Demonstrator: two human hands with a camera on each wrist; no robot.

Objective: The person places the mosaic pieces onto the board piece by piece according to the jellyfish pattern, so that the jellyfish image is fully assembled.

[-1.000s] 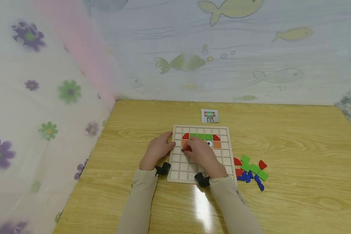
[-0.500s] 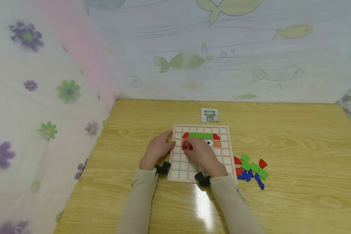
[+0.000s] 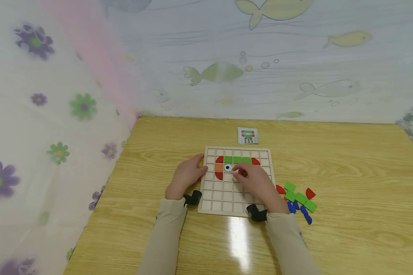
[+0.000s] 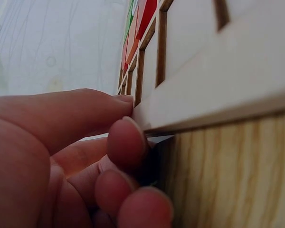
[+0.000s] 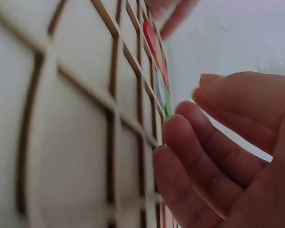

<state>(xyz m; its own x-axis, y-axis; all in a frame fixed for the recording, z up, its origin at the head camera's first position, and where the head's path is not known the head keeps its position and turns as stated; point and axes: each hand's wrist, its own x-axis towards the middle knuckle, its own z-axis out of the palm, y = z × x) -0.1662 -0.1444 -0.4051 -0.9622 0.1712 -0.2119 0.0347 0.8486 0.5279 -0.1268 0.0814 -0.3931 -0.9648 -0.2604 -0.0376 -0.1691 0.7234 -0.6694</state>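
Observation:
A square wooden grid board (image 3: 227,208) lies on the table. My left hand (image 3: 186,175) grips its left edge; in the left wrist view the thumb (image 4: 99,111) rests on the frame, with curled fingertips (image 4: 126,145) against the side. Over the board's right half is my right hand (image 3: 256,181), its bent fingers (image 5: 180,137) close to the grid and holding nothing. Set in cells are red quarter-circles (image 3: 219,175), an orange square (image 3: 219,167), green squares (image 3: 237,159) and a white eye disc (image 3: 228,167). The right hand hides the cells under it.
Loose green squares (image 3: 300,198), blue pieces (image 3: 308,217) and red pieces (image 3: 310,193) lie right of the board. A printed pattern card (image 3: 248,135) sits behind it. Patterned walls border the table's back and left.
My right hand has let go of a red quarter-circle in a cell below the orange square and moved right, uncovering the left eye disc. My left hand stays at the board's edge.

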